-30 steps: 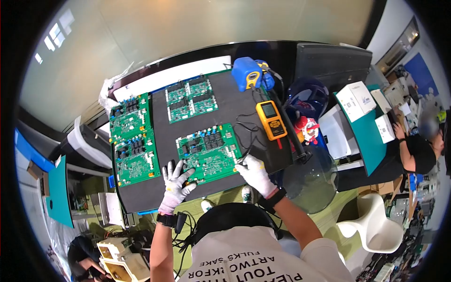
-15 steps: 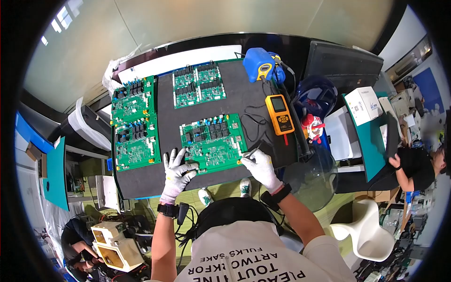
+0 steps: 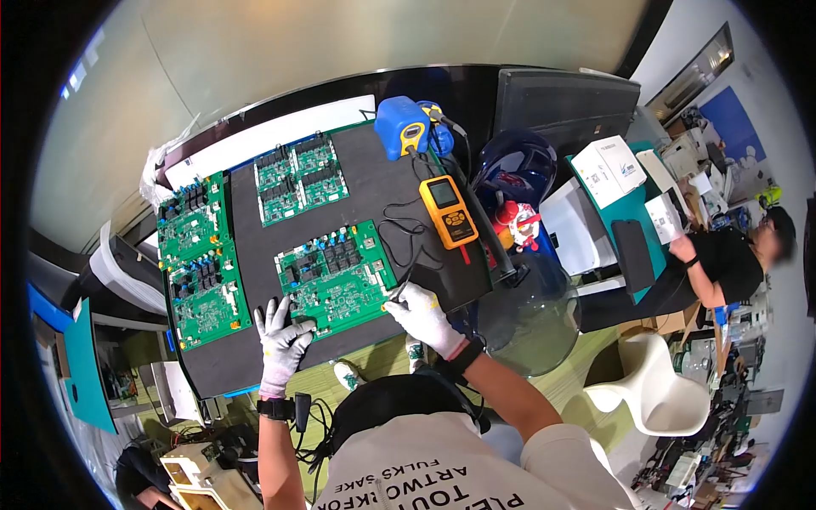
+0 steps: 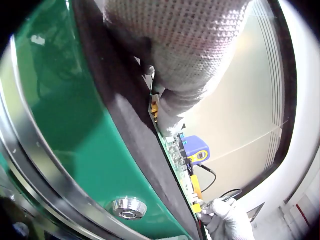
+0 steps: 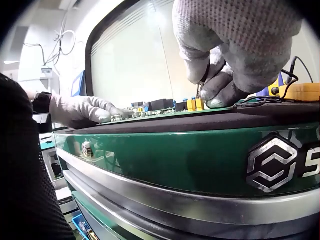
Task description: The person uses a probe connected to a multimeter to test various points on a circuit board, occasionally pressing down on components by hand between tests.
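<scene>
In the head view, a green circuit board (image 3: 336,293) lies on the dark mat (image 3: 374,183). My gloved left hand (image 3: 282,344) rests at its near left corner, thumb and index finger touching the edge, other fingers spread. At the near right corner my gloved right hand (image 3: 423,321) pinches a thin dark probe (image 3: 402,287). The right wrist view shows this hand (image 5: 240,45) close beside orange-yellow connectors (image 5: 195,104); its fingers partly hide the probe. In the left wrist view, my left fingers cover the board's corner.
Two large boards (image 3: 204,293) lie left, smaller boards (image 3: 302,183) behind. A yellow meter (image 3: 449,212) with black cables and a blue unit (image 3: 401,127) stand to the right. Another person (image 3: 722,263) holds a white box (image 3: 663,218) farther right.
The head view has shifted, so the table appears farther left. Both hands stay at the same board corners. The other person's hand has moved to a white box.
</scene>
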The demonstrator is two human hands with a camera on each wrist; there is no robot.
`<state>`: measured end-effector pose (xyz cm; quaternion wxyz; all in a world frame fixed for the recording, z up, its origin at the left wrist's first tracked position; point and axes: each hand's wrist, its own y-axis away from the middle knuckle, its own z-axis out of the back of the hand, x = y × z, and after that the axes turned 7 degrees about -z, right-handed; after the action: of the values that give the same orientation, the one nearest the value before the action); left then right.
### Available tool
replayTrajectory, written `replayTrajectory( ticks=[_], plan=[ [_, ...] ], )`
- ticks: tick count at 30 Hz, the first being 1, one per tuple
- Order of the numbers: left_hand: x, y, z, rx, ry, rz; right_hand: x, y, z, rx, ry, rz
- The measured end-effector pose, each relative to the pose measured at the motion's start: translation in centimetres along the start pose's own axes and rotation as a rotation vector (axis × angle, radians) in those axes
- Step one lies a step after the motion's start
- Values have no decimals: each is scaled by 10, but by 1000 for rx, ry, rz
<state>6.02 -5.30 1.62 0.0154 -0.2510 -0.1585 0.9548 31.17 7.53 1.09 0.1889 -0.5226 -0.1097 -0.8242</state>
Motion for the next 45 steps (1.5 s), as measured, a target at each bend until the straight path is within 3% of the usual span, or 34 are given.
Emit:
replayTrajectory(
  ticks=[20,24,25,31,45],
  plan=[
    [1,2,1,-19,43,5,11,0,4,11,-8,-45],
    [2,3,1,-5,46,15,11,-3,6,-2,-24,-144],
    [2,3,1,-2,48,16,20,-3,9,33,-71,-255],
    [1,3,1,-6,46,15,8,-3,0,-5,-72,-132],
    [1,2,1,-17,37,3,14,0,-4,-6,-68,-64]
  ],
)
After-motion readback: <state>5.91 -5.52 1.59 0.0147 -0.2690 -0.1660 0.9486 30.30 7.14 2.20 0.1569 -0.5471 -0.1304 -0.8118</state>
